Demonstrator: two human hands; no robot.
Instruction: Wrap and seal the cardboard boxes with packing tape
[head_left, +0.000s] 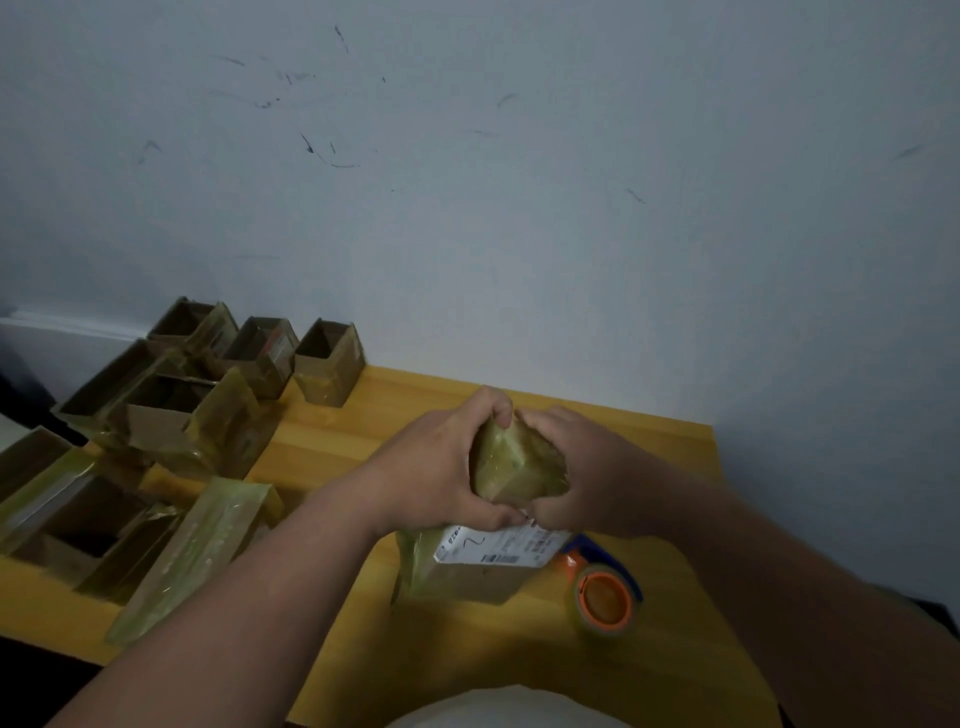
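A small cardboard box (514, 467) wrapped in yellowish tape, with a white shipping label (498, 545) on its near side, stands on the yellow wooden table (415, 410). My left hand (441, 462) grips its top from the left, fingers curled over the far edge and thumb along the near one. On the opposite side my right hand (576, 467) grips the top the same way. A roll of clear packing tape (605, 603) with an orange core lies on the table just right of the box, partly under my right forearm.
Several open cardboard boxes (171, 410) with tape-covered flaps crowd the table's left half and back left corner. A long taped box (192, 556) lies near the front left. A scuffed pale wall (519, 182) rises behind the table, whose right edge lies near my right arm.
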